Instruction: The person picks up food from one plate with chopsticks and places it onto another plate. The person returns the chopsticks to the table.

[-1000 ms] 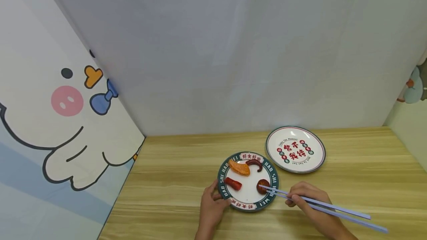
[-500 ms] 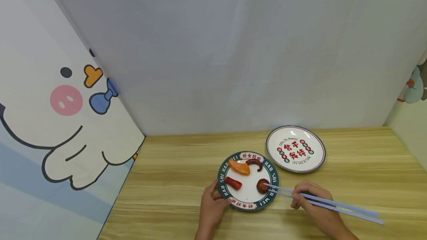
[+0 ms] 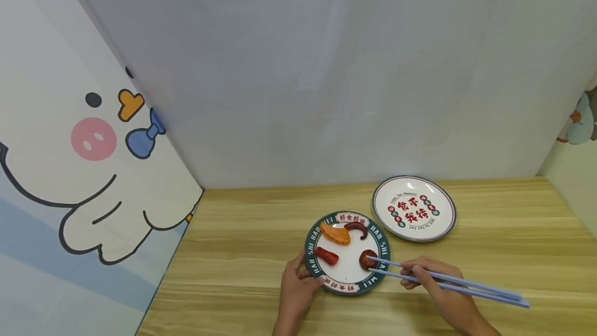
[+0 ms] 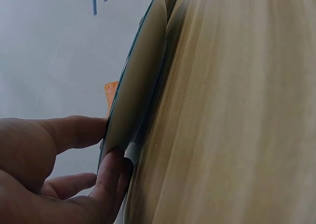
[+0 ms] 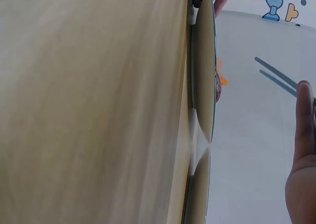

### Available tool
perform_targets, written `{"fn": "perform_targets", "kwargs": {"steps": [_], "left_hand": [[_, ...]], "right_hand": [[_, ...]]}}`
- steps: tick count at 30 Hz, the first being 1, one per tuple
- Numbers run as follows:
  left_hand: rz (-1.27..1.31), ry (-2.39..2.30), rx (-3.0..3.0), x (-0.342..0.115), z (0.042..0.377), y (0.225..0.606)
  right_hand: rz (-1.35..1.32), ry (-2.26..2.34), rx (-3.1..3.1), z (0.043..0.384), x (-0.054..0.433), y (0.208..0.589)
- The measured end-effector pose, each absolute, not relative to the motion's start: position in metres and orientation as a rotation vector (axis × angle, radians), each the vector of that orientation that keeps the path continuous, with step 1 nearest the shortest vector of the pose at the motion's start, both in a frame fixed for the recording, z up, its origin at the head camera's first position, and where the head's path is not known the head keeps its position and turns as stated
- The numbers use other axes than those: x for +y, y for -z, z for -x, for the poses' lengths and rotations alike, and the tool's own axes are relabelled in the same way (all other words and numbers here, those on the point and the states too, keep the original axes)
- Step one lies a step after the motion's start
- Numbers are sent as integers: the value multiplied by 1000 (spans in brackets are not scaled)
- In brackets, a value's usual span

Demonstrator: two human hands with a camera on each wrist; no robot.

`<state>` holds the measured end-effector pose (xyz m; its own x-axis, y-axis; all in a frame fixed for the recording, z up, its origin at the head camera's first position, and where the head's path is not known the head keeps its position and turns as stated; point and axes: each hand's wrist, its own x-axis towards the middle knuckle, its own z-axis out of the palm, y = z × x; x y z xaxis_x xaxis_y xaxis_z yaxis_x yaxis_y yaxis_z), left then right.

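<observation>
My left hand (image 3: pixel 297 290) pinches the near left rim of a green-rimmed plate (image 3: pixel 311 240), as the left wrist view also shows. Lying on it are an orange wedge (image 3: pixel 335 234), a dark curled tentacle-like piece (image 3: pixel 358 229), a red stick-shaped piece (image 3: pixel 326 256) and a round brown piece (image 3: pixel 367 260). A pair of pale blue chopsticks (image 3: pixel 471 287) is held in my right hand (image 3: pixel 438 287), right of the plate. From the head their tips overlap the brown piece, but the right wrist view shows the chopsticks (image 5: pixel 279 75) apart, raised above the plate.
A second plate (image 3: pixel 414 209), white with red writing, stands behind and to the right, close to the first. Both rest on a wood-grain table (image 3: pixel 233 253). Behind it hangs a pale grey backdrop (image 3: pixel 326 77); a cartoon-printed panel (image 3: pixel 42 180) borders the left side.
The chopsticks have shifted slightly and their tips now stand wider apart over the brown piece. My left hand, both plates and the food pieces stay in place.
</observation>
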<state>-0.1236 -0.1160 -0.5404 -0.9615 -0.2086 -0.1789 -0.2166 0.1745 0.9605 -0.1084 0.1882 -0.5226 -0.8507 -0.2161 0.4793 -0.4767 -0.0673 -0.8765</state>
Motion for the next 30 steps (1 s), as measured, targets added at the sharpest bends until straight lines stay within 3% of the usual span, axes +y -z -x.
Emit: {"fn": "perform_targets", "kwargs": {"steps": [8,30], "left_hand": [[447,-1939,2414,-116,124,541],[427,-1965,2406,-116,123,539]], "right_hand": [[-613,-2083,-1977,107,187,521],[-760,-1734,-2179,117,195,524]]}}
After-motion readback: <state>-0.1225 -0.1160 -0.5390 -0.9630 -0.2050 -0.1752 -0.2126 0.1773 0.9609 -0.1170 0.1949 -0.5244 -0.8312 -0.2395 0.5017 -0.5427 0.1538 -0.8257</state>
